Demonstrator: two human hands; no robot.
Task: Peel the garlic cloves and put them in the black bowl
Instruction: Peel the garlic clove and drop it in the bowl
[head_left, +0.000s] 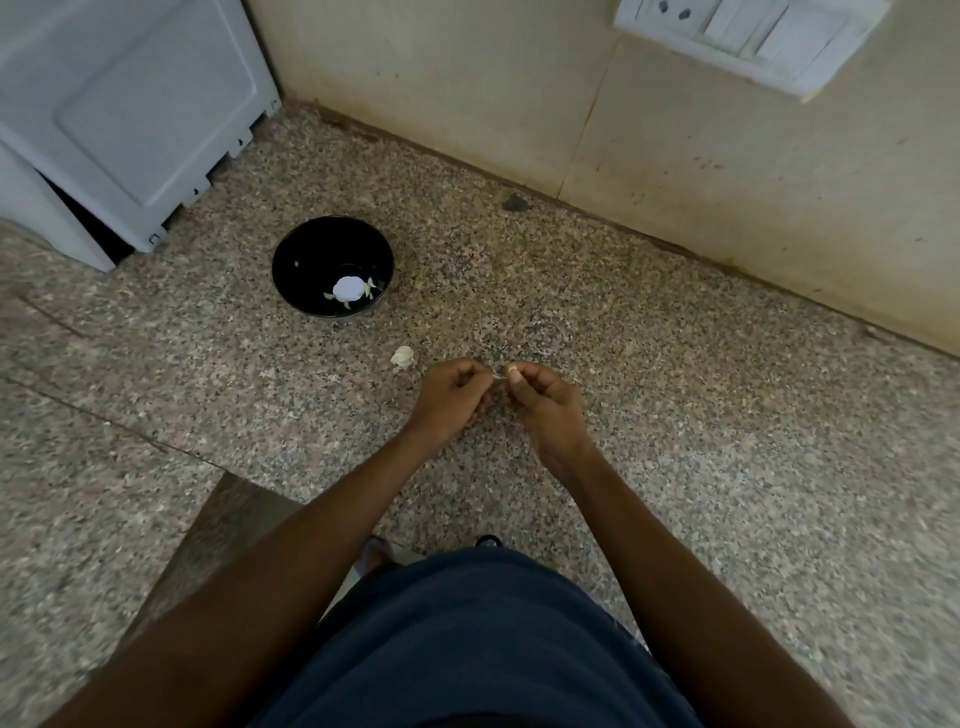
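While both hands, left hand (454, 387) and right hand (540, 395), pinch a small pale garlic clove (511, 370), its light, papery skin likely tears best at the tip.

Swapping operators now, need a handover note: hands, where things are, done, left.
Left hand and right hand: fingers curled, together pinching a small clove above the counter, apparently mid-peel.
Bowl: far left on the counter, holding a few peeled cloves around a bright glare spot.
Garlic piece: loose on the counter between bowl and hands.
Done: some cloves in the bowl.
Left: finish this clove, drop it in, then handle the loose piece.
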